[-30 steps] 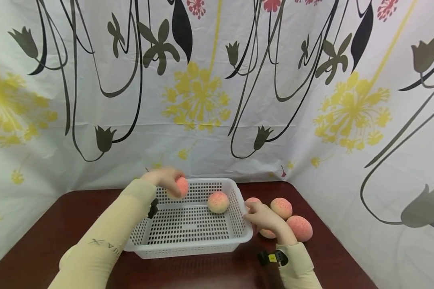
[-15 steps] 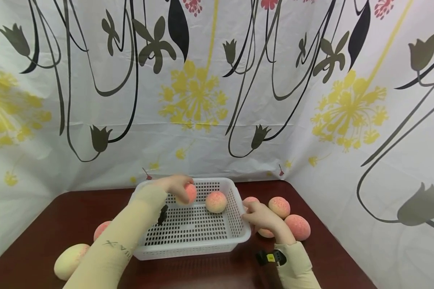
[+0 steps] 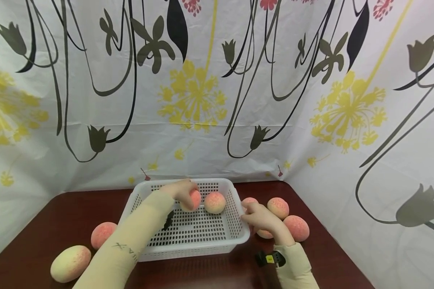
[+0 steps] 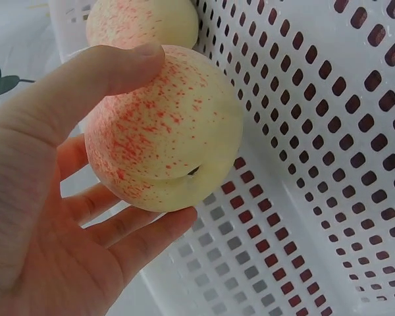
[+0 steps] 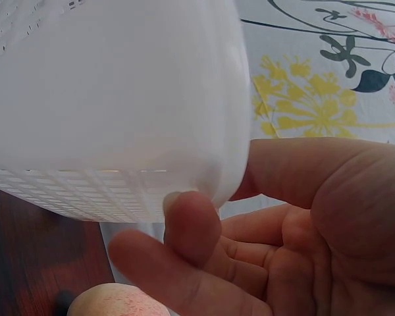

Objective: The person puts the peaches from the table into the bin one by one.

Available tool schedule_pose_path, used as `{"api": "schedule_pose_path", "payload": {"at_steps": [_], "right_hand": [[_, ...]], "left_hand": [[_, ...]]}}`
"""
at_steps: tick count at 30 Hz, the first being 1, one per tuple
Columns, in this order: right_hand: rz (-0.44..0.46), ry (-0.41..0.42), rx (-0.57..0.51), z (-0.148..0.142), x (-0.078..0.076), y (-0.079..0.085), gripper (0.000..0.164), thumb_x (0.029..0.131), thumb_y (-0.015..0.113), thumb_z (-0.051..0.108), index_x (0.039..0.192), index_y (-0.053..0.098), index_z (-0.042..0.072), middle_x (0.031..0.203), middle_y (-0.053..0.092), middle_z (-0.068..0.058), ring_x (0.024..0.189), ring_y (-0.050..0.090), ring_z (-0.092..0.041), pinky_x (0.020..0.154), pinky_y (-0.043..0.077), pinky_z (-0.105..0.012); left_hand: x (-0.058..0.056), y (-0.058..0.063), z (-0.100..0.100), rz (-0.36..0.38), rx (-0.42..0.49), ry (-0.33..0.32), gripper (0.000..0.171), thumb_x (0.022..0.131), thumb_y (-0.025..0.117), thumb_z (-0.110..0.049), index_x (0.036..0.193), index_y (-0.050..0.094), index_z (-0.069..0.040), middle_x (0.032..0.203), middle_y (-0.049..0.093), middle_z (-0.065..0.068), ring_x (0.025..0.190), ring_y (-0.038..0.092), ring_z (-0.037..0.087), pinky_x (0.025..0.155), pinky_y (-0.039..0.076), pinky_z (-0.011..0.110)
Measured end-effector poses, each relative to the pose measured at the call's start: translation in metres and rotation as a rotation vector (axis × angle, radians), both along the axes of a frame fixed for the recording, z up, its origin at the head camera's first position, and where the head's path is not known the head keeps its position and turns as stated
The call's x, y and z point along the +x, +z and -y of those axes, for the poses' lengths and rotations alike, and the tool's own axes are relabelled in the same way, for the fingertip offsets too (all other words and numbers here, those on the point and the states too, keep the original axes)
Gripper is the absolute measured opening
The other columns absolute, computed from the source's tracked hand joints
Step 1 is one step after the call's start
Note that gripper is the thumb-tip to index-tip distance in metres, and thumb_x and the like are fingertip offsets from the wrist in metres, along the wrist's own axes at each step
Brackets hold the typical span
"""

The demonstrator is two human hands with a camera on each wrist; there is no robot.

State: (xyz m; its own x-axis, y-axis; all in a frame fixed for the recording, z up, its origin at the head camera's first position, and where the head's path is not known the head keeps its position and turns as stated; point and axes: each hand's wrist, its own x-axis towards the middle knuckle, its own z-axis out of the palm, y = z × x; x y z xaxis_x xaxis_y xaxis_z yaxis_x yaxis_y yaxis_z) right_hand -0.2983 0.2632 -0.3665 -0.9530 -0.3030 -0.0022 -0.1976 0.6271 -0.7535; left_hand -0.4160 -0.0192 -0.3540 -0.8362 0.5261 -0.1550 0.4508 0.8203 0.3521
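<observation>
My left hand holds a pink-and-cream peach inside the white plastic basket. In the left wrist view the thumb lies over the peach and the fingers curl beneath it. Right beside it in the basket sits a second peach. At the basket's right side, my right hand grips the rim. The right wrist view shows its fingers at the basket's corner, with the thumb passing behind the rim.
Two peaches lie on the dark red table left of the basket, a pink one and a paler one. Several more, including a pink peach, cluster around my right hand. A flower-printed cloth hangs behind and to the right.
My left hand has carried the peach rightward and lower in the basket, up next to the other peach. Peaches on the left have come into view from behind the sleeve. The right hand stays put.
</observation>
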Motion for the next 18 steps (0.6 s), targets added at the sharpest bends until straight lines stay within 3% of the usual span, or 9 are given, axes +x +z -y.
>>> {"api": "schedule_pose_path", "payload": {"at_steps": [5,9,18], "right_hand": [[-0.001,0.013,-0.011,0.0,0.0,0.001,0.052,0.085,0.061,0.005,0.134,0.048,-0.008,0.082,0.066,-0.01,0.058,0.062,-0.02,0.05,0.053,-0.043],[0.004,0.02,-0.018,0.0,0.001,0.002,0.05,0.085,0.061,0.005,0.133,0.049,-0.008,0.083,0.066,-0.011,0.059,0.063,-0.02,0.05,0.054,-0.043],[0.021,-0.001,-0.023,0.001,0.003,0.003,0.049,0.086,0.06,0.005,0.131,0.049,-0.008,0.085,0.064,-0.012,0.062,0.063,-0.021,0.051,0.054,-0.04]], "left_hand": [[0.0,-0.004,-0.004,0.023,0.024,0.007,0.077,0.064,0.079,-0.01,0.137,0.054,-0.012,0.139,0.042,0.014,0.105,0.051,0.022,0.081,0.048,0.039],[-0.001,-0.007,-0.007,0.026,0.039,0.014,0.077,0.064,0.08,-0.009,0.137,0.054,-0.011,0.129,0.045,0.011,0.1,0.052,0.022,0.079,0.049,0.04],[-0.003,-0.012,-0.011,-0.044,0.001,0.012,0.073,0.063,0.082,-0.013,0.132,0.059,-0.015,0.126,0.048,0.01,0.105,0.051,0.025,0.08,0.049,0.043]]}}
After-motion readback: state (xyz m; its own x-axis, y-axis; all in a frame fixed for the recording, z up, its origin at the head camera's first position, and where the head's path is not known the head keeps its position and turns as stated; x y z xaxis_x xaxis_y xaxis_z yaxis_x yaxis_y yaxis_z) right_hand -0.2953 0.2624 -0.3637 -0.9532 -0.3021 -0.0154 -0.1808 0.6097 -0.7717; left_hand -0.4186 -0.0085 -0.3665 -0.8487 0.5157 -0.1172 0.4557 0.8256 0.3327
